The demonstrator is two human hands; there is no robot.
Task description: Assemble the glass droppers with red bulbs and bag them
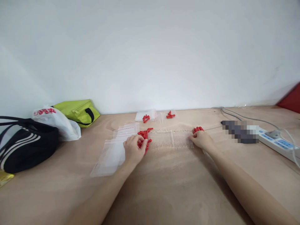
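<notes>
My left hand (134, 149) is at the pile of small red plastic pieces (145, 133), with its fingers curled and closed on some of them. My right hand (202, 139) is at the right end of a row of thin clear sticks (161, 139), its fingertips pinched together at the last sticks. More red pieces (198, 128) show just beyond its knuckles. The sticks lie side by side on the table, with a narrow break near the middle of the row.
Flat clear zip bags (110, 157) overlap left of my left hand. Farther back lie bagged red pieces (146, 118) and a second bag with red pieces (170, 115). Bags, including a black one (32, 147), stand left. A power strip (276, 140) with cables lies right.
</notes>
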